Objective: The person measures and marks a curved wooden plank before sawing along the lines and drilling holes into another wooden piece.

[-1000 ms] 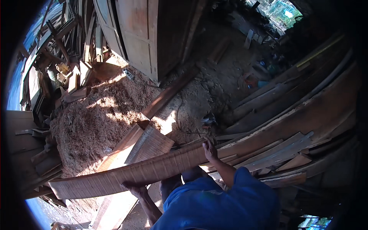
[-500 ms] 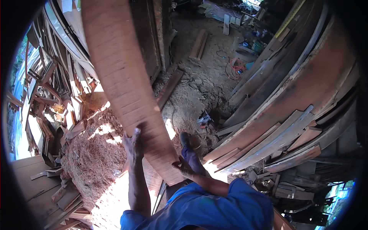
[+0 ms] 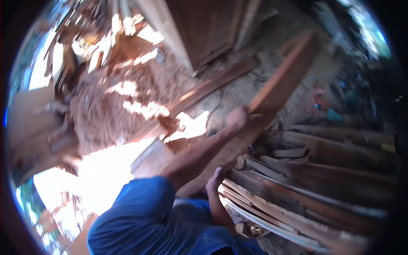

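Note:
A long, wide wooden plank (image 3: 285,83) runs slantwise from close to my body up toward the far right. My left hand (image 3: 238,119) is closed over its left edge, about midway along. Lower down, my right hand (image 3: 215,180) grips the opposite edge closer to the near end, thumb showing. The plank's near end is partly covered by my left forearm. Motion blur softens the fingers of both hands.
Several long boards (image 3: 323,199) are stacked at the right. A sawdust heap (image 3: 102,117) lies left, below scrap wood (image 3: 80,55). Beyond stands a dark wooden panel (image 3: 204,29), with a narrow board (image 3: 216,83) on the ground. An orange cord (image 3: 317,98) lies far right.
The plank has swung from pointing up and left to pointing up and right, and both hands have moved with it. My view has turned, shifting the board stack lower.

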`<state>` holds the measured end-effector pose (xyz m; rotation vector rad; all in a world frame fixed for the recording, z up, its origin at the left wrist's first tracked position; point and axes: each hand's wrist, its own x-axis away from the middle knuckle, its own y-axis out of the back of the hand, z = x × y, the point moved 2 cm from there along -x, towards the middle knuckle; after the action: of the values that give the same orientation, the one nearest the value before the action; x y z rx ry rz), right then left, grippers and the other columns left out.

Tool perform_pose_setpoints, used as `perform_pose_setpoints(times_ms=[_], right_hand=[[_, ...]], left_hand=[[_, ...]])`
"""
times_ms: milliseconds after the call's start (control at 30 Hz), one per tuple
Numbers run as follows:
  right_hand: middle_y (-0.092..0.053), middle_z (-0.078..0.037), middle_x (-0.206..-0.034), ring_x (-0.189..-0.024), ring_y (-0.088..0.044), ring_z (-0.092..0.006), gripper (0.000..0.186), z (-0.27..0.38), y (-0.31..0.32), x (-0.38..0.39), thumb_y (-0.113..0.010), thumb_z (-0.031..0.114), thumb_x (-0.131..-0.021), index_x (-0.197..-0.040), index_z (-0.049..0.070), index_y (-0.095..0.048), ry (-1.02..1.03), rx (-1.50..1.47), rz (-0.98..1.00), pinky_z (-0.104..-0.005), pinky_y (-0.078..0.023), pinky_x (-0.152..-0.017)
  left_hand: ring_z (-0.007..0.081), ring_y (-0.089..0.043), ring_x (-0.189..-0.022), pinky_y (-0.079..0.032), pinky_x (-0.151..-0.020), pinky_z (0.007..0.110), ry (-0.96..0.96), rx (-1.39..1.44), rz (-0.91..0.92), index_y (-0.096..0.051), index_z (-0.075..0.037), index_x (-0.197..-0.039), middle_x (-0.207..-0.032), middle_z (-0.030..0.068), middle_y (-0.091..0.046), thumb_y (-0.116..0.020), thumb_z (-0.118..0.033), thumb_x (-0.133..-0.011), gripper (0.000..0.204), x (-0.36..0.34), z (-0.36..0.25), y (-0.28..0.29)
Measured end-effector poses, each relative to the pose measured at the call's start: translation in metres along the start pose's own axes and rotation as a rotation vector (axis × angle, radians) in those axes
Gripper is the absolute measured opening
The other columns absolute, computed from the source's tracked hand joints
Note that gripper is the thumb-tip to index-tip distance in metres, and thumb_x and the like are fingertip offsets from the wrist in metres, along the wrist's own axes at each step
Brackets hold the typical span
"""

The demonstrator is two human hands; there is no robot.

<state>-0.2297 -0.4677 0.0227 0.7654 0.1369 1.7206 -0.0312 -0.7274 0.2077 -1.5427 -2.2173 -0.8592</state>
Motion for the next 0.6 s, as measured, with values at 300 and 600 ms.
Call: perform_pose_setpoints(times_ms=[300, 600], right_hand=[[-0.042, -0.018, -0.145, -0.134, -0.042, -0.034, 0.066, 0.165, 0.139, -0.477, -0.048, 0.048, -0.098, -0.145, 0.004, -0.035, -0.174, -0.533, 0.059, -0.0499, -0.036, -0.109], [-0.058, -0.014, -0.127, -0.118, -0.058, -0.0242, 0.057, 0.015, -0.189, -0.195, -0.05, 0.043, -0.1, -0.142, 0.006, -0.043, -0.265, 0.28, 1.005, -0.0352, -0.046, -0.095]], left_hand=[[0.0391, -0.056, -0.116, -0.045, -0.101, 0.045, 0.063, -0.116, -0.297, -0.053, -0.003, -0.128, -0.125, 0.0218, -0.056, -0.064, -0.043, -0.088, 0.059, -0.038, 0.243, 0.065], [0.0416, -0.054, -0.119, -0.044, -0.1, 0.045, 1.255, 0.097, -1.097, -0.053, 0.005, -0.129, -0.128, 0.0297, -0.055, -0.059, -0.031, -0.091, 0.052, 0.308, 0.64, 0.193]])
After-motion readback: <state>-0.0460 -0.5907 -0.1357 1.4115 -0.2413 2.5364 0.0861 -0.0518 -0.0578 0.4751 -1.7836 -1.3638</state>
